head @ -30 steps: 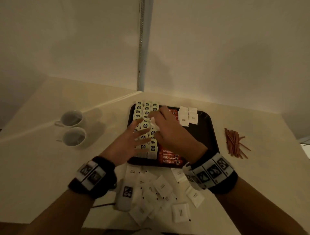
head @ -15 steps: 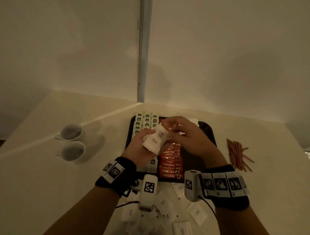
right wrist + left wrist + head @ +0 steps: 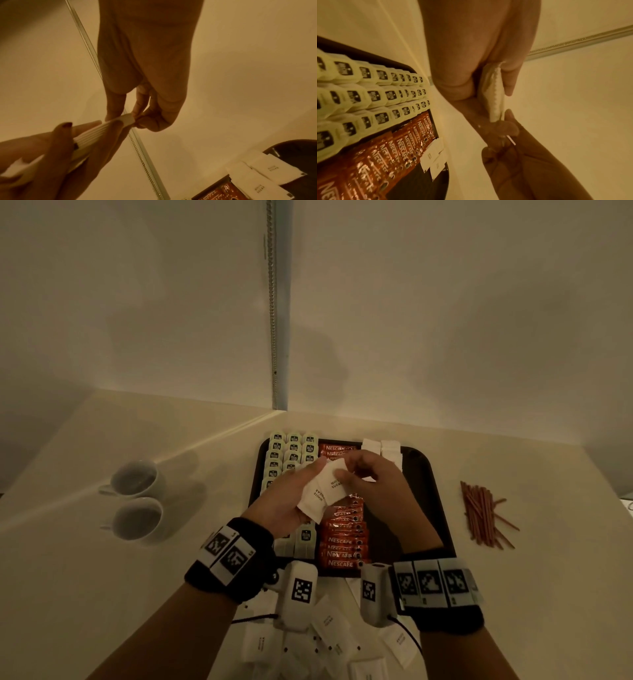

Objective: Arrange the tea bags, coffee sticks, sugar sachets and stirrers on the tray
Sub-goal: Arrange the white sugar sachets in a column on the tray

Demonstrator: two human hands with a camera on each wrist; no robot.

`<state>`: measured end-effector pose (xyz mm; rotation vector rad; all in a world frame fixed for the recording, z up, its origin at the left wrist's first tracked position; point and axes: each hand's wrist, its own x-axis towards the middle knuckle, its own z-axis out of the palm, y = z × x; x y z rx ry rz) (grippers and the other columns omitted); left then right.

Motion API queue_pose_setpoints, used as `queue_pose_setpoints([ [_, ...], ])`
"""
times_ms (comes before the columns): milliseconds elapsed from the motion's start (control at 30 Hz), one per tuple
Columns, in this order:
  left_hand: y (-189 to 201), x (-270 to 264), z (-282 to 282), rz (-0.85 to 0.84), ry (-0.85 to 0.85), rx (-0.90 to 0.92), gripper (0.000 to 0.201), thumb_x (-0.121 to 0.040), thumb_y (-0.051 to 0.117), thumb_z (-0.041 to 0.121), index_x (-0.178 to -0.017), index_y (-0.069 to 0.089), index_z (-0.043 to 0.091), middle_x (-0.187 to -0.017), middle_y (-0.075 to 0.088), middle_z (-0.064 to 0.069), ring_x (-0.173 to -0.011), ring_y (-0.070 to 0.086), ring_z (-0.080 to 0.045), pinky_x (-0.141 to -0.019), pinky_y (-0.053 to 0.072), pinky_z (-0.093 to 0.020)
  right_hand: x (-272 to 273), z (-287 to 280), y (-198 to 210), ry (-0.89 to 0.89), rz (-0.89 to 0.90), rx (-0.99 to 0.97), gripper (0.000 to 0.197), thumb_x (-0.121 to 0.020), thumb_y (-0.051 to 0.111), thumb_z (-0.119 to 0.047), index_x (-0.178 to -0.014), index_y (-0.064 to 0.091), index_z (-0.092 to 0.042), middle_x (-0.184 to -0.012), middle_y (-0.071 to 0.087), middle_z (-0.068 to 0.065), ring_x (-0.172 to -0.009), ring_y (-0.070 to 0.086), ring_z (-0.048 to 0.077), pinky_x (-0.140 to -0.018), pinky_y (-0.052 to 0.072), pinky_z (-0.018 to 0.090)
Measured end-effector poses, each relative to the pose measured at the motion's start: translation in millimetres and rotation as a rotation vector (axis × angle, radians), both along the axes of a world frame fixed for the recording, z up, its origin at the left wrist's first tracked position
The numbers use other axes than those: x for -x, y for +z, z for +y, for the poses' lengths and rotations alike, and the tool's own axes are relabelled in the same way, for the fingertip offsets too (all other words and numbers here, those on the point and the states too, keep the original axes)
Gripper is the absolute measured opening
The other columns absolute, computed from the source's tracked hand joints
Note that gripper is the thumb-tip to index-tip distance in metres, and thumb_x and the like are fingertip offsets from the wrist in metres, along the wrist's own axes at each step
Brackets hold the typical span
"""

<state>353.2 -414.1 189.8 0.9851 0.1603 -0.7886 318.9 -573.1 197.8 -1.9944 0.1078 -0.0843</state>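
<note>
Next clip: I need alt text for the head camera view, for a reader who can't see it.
Both hands, left hand and right hand, hold a small stack of white sugar sachets above a dark tray lined with tea bags and coffee sticks. More sachets lie loose near the person, stirrers right of the tray, two cups left.

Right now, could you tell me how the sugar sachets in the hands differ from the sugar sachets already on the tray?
The held sachets are up in the air above the tray, gripped as a stack by the left hand and pinched by the right hand; the placed sachets lie at the tray's far end beside the coffee sticks. The held ones are tilted; the placed ones lie flat in two columns. Both are white and printed WHITE SUGAR.
</note>
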Motion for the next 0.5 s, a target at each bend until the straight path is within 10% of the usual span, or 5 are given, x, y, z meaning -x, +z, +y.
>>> queue_pose_setpoints([
  [233, 0.2, -7.7, -8.5, -0.231, -0.055, -0.209, 0.019, -0.087, 0.062, 0.003, -0.1, 0.061, 0.017, -0.087, 0.068, -0.005, -0.072, 0.064, -0.016, -0.058, 0.052, -0.028, -5.0, -7.0, -6.8, -0.183, -0.096, -0.411, 0.011, -0.091, 0.055, -0.014, -0.096, 0.064, -0.01, -0.095, 0.068, 0.001, -0.094, 0.065, 0.026, -0.073, 0.058, 0.039],
  [500, -15.9, -18.8, -25.9, -0.372, 0.077, -0.345, 0.033, -0.084, 0.068, 0.009, -0.116, 0.061, 0.009, -0.109, 0.064, -0.014, -0.091, 0.063, -0.023, -0.061, 0.05, -0.026, -8.7, -14.8, -15.9, -0.176, -0.061, -0.593, 0.012, -0.09, 0.055, -0.016, -0.093, 0.065, -0.009, -0.087, 0.071, -0.003, -0.082, 0.069, 0.014, -0.068, 0.056, 0.025],
])
